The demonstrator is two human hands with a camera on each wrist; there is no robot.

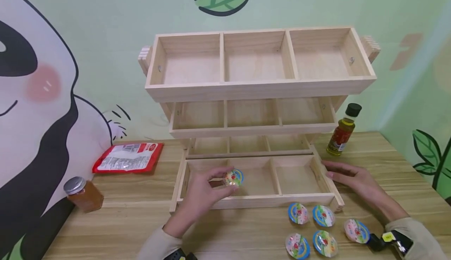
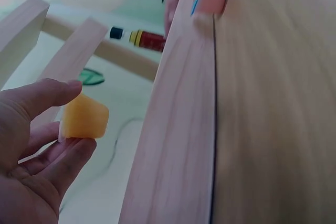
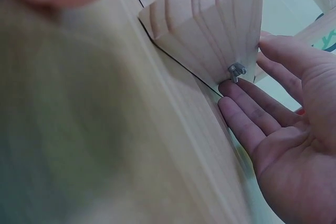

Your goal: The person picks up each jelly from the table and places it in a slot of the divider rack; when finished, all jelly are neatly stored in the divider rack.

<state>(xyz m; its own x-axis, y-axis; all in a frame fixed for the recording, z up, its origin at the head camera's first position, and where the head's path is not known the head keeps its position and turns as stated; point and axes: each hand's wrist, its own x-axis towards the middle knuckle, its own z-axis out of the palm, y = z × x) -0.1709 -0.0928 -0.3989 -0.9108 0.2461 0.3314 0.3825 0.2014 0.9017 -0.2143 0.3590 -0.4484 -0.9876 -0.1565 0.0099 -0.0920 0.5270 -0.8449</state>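
Between thumb and fingers my left hand (image 1: pixel 204 187) pinches a small jelly cup (image 1: pixel 234 177) with a printed lid. Its filling looks yellow-orange in the left wrist view, where the jelly cup (image 2: pixel 86 116) is seen from the side. In the head view it overlaps the lowest tray (image 1: pixel 246 203) of a tiered wooden rack, near the left divider. My right hand (image 1: pixel 359 177) touches the right side of the rack's base. Seen from the right wrist, its straight fingers (image 3: pixel 244 121) lie against the wooden end piece (image 3: pixel 202 30), beside a metal wing nut (image 3: pixel 236 71).
Several more jelly cups (image 1: pixel 325 243) lie on the table in front of the tray's right half. An oil bottle (image 1: pixel 341 134) stands right of the rack. To the left are a red-and-white packet (image 1: pixel 128 158) and a spice jar (image 1: pixel 84 195). Higher trays (image 1: pixel 260 89) overhang the lowest one.
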